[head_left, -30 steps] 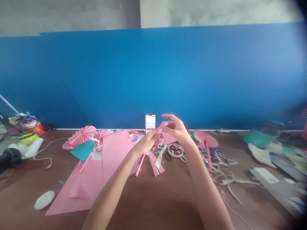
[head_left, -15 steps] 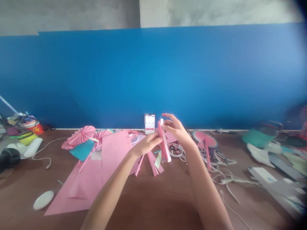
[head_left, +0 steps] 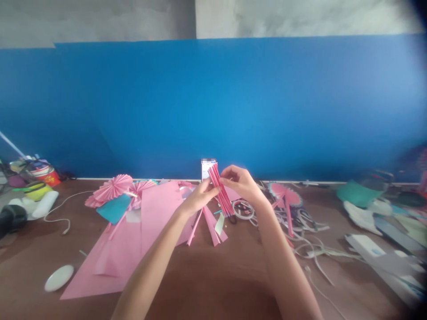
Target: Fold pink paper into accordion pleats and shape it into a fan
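A strip of pink pleated paper is held up over the table, tilted, its narrow folds pressed close together. My left hand grips it from the left, thumb in front. On the other side my right hand pinches its upper part with curled fingers. Behind the paper a phone leans upright against the blue panel, partly covered. Below lie folded pink paper strips and a small pale green piece.
Large pink sheets cover the table's left middle, with pink paper fans and a teal piece behind them. Another fan lies right among white cables. A white oval object sits front left. The blue panel stands behind.
The pleated paper has turned, showing its striped folds and leaning with its top to the left, across the phone. My right hand's fingers have curled in, and my left hand has shifted slightly left.
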`<control>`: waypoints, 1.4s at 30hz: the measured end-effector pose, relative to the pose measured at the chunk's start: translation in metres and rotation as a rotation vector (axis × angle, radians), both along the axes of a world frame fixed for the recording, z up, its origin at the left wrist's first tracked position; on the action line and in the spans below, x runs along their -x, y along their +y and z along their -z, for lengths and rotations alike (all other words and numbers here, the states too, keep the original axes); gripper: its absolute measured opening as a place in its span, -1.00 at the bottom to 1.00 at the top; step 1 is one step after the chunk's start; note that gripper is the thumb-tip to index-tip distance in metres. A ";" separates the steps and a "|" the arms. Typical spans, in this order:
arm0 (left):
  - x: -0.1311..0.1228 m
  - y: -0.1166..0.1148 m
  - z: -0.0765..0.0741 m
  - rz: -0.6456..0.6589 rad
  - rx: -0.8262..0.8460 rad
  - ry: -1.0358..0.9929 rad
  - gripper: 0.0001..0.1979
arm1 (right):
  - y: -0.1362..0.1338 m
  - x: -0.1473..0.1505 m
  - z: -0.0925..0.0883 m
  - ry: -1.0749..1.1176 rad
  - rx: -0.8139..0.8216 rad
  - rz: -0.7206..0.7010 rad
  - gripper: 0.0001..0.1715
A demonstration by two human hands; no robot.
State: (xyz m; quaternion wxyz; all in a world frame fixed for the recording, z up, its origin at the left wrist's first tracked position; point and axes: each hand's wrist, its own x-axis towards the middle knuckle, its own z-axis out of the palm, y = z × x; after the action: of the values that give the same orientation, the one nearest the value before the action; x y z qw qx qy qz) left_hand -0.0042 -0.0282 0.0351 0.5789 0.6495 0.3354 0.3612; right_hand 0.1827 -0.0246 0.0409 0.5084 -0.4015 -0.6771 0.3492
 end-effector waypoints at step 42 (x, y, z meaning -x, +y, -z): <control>0.013 0.033 0.017 -0.441 -0.017 -0.337 -0.65 | -0.006 0.009 0.000 -0.314 0.163 0.067 -0.54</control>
State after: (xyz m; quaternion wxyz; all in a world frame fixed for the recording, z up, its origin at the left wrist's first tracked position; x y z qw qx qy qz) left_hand -0.0172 0.0043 0.0179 0.5284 0.4964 0.3647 0.5844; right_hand 0.1742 -0.0303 0.0405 0.3737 -0.5131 -0.7039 0.3190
